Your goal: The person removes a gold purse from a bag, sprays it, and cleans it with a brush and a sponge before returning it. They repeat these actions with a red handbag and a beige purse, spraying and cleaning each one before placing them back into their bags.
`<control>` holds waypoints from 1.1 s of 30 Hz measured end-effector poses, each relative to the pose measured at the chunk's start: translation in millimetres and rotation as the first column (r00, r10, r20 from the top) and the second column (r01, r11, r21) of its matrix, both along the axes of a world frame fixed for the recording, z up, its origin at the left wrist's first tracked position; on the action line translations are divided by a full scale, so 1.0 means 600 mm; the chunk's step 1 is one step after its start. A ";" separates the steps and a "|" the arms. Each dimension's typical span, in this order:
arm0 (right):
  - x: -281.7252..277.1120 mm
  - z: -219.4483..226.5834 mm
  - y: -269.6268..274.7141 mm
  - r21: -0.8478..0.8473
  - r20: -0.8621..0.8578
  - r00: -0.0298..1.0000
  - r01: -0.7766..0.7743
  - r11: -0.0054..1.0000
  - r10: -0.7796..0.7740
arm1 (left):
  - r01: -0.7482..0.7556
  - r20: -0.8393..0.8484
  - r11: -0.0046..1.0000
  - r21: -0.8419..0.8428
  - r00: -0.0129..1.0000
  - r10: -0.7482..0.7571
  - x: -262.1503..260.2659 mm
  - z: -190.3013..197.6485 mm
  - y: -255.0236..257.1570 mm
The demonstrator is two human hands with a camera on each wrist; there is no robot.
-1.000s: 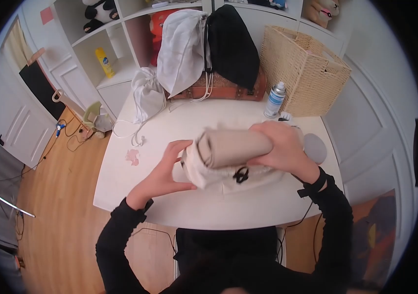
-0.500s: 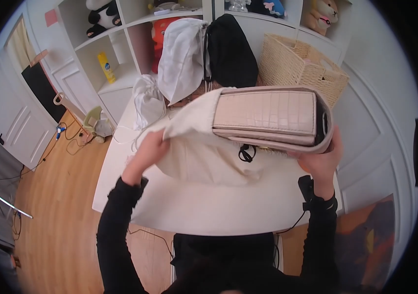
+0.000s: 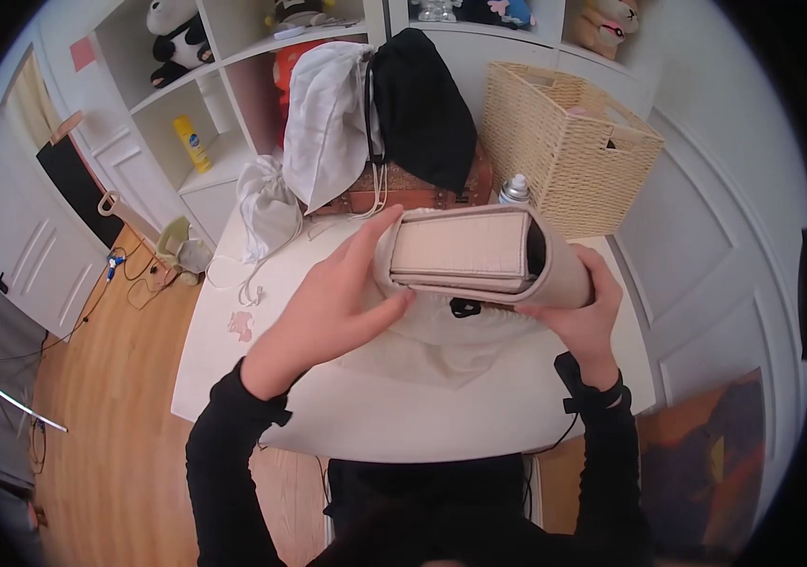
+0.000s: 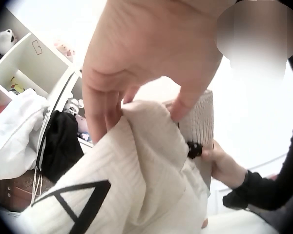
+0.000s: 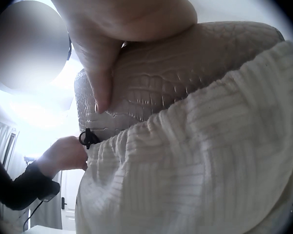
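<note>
A pale beige crocodile-textured handbag (image 3: 460, 248) is held above the table, its lower part inside a cream cloth drawstring bag (image 3: 437, 354). My left hand (image 3: 333, 302) grips the handbag's left end, thumb in front and fingers behind, beside the cloth rim. At the opposite end, my right hand (image 3: 581, 307) holds the rounded side, with the thumb on the front face. The right wrist view shows the gathered cloth mouth (image 5: 151, 124) running slantwise across the textured leather. A black cord knot (image 4: 194, 149) sits at this mouth. Black lettering (image 4: 93, 207) marks the cloth in the left wrist view.
Behind stand a stuffed white drawstring bag (image 3: 333, 113), a black one (image 3: 422, 109) and a small white one (image 3: 266, 203). A brown chest (image 3: 351, 198) is partly covered by them. A woven basket (image 3: 564, 142) and spray can (image 3: 514, 189) stand at the right back of the white table (image 3: 309, 416).
The handbag swung out to the right, showing its wide side, then came back nearer the middle. My left hand went from the cloth rim to the handbag's left end.
</note>
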State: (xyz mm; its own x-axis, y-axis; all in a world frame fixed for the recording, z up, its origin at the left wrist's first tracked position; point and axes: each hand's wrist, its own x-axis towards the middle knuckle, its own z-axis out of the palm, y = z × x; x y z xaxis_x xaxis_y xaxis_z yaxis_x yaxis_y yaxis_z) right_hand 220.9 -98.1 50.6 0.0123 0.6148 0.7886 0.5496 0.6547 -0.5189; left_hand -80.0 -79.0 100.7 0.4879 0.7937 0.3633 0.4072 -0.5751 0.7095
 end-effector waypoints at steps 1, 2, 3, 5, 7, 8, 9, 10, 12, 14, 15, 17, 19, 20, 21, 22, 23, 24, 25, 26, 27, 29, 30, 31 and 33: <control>0.002 -0.007 0.002 -0.021 0.004 1.000 0.000 1.000 0.000 | -0.093 -0.045 0.994 0.064 0.994 0.096 0.007 -0.010 0.003; 0.002 -0.013 0.003 -0.043 0.008 1.000 0.000 0.999 0.000 | -0.073 -0.022 0.997 0.001 0.997 0.073 0.008 -0.021 0.010; 0.003 -0.020 0.005 -0.064 0.012 1.000 0.001 0.998 0.000 | -0.051 0.003 0.997 -0.061 0.999 0.051 0.008 -0.034 0.020; 0.003 -0.044 0.011 -0.083 0.013 1.000 -0.002 0.997 0.003 | -0.025 0.064 0.990 -0.138 0.997 0.034 0.011 -0.062 0.036; 0.004 -0.053 0.015 -0.087 0.004 1.000 -0.005 0.996 0.005 | -0.020 0.138 0.985 -0.169 0.989 0.043 0.016 -0.089 0.048; 0.003 -0.056 0.019 -0.083 -0.005 1.000 -0.009 0.997 0.009 | -0.007 0.145 0.985 -0.173 0.989 0.033 0.016 -0.096 0.056; 0.003 -0.059 0.019 -0.082 -0.016 1.000 -0.011 0.997 0.010 | 0.007 0.150 0.984 -0.179 0.988 0.021 0.014 -0.098 0.062; 0.006 -0.061 0.020 -0.090 -0.030 0.999 -0.019 0.996 0.016 | 0.051 0.182 0.976 -0.213 0.983 -0.012 0.007 -0.105 0.073; 0.020 -0.064 0.021 -0.105 -0.054 0.998 -0.032 0.994 0.027 | 0.170 0.274 0.939 -0.298 0.958 -0.086 -0.016 -0.127 0.107; 0.045 -0.085 0.026 -0.129 -0.065 0.993 -0.105 0.986 0.097 | 0.354 0.296 0.898 -0.262 0.915 -0.274 -0.039 -0.148 0.138; 0.054 -0.092 0.029 -0.133 -0.072 0.989 -0.138 0.981 0.129 | 0.352 0.343 0.891 -0.289 0.906 -0.247 -0.031 -0.157 0.136; 0.053 -0.090 0.023 -0.131 -0.101 0.991 -0.101 0.986 0.089 | 0.358 0.435 0.865 -0.351 0.881 -0.188 0.016 -0.124 0.086; 0.056 -0.085 0.014 -0.165 -0.136 0.990 -0.061 0.984 0.038 | 0.370 0.466 0.832 -0.413 0.871 -0.156 0.021 -0.089 0.067; 0.057 -0.083 0.011 -0.178 -0.183 0.982 -0.073 0.981 0.040 | 0.376 0.519 0.817 -0.438 0.847 -0.112 0.026 -0.070 0.057; 0.056 -0.081 0.010 -0.188 -0.231 0.972 -0.089 0.978 0.044 | 0.381 0.566 0.801 -0.461 0.822 -0.064 0.028 -0.061 0.052; 0.055 -0.080 0.010 -0.195 -0.279 0.959 -0.107 0.975 0.050 | 0.341 0.534 0.859 -0.383 0.840 -0.095 0.031 -0.066 0.053; 0.058 -0.085 0.010 -0.188 -0.257 0.964 -0.114 0.976 0.064 | 0.288 0.451 0.887 -0.360 0.887 -0.105 0.033 -0.069 0.054; 0.064 -0.094 0.011 -0.180 -0.234 0.969 -0.123 0.976 0.079 | 0.236 0.364 0.914 -0.330 0.925 -0.107 0.034 -0.071 0.055; 0.065 -0.098 0.010 -0.172 -0.210 0.973 -0.134 0.976 0.097 | 0.184 0.274 0.938 -0.294 0.956 -0.101 0.033 -0.074 0.055; 0.065 -0.099 0.006 -0.142 -0.155 0.982 -0.133 0.981 0.110 | 0.177 0.235 0.935 -0.309 0.966 -0.106 0.028 -0.076 0.056; 0.065 -0.097 0.000 -0.112 -0.098 0.988 -0.131 0.985 0.120 | 0.171 0.195 0.931 -0.324 0.975 -0.111 0.018 -0.078 0.057; 0.063 -0.093 -0.005 -0.068 -0.034 0.992 -0.127 0.990 0.125 | 0.200 0.165 0.932 -0.303 0.974 -0.156 0.007 -0.078 0.056; 0.062 -0.092 -0.009 -0.056 -0.026 0.992 -0.123 0.991 0.122 | 0.236 0.176 0.934 -0.267 0.965 -0.193 0.005 -0.076 0.052; 0.060 -0.092 -0.013 -0.045 -0.017 0.993 -0.120 0.992 0.119 | 0.270 0.187 0.935 -0.231 0.955 -0.230 0.002 -0.077 0.049; 0.056 -0.095 -0.017 -0.033 -0.024 0.994 -0.112 0.993 0.111 | 0.321 0.229 0.910 -0.263 0.937 -0.264 -0.008 -0.088 0.061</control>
State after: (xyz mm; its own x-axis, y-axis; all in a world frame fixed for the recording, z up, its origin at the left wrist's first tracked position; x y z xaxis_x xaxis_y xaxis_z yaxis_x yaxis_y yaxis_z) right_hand 254.7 -108.4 -6.4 -0.0405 0.6396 0.7676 0.4625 0.6930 -0.5531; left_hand -84.8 -42.3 47.8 0.6615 0.7095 0.2430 0.0986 -0.4035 0.9096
